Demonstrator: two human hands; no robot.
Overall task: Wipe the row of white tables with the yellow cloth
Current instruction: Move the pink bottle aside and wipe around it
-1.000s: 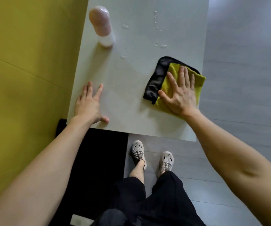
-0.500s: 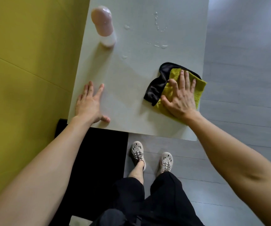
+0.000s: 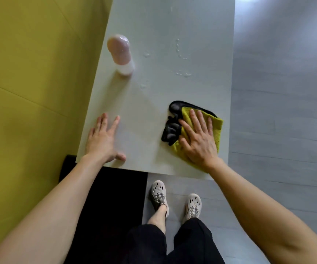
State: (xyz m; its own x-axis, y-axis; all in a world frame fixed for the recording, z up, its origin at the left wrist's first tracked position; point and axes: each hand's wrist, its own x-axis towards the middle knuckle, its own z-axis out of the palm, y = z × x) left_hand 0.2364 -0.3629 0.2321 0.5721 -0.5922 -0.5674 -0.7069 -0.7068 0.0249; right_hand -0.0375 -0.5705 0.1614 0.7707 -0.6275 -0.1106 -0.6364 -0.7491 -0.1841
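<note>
Right hand (image 3: 198, 139) flat on the cloth (image 3: 215, 128), left hand (image 3: 102, 139) flat on the table (image 3: 153, 111).

Both hands' fingers are straight and spread; the yellow cloth, dark side bunched at its left, lies near the table's front right corner. Droplets (image 3: 182, 73) and a pink bottle (image 3: 121, 54) sit farther back.

**Bottle, Droplets and Floor**

A pink bottle (image 3: 121, 54) with a white base stands upright near the yellow-green wall (image 3: 30, 73); clear droplets (image 3: 182, 73) lie scattered just to its right; grey plank floor (image 3: 277, 92) fills the right side; a black mat (image 3: 112, 197) lies beside two pale perforated shoes (image 3: 158, 193); black trousers (image 3: 190, 244) cover the legs.
</note>
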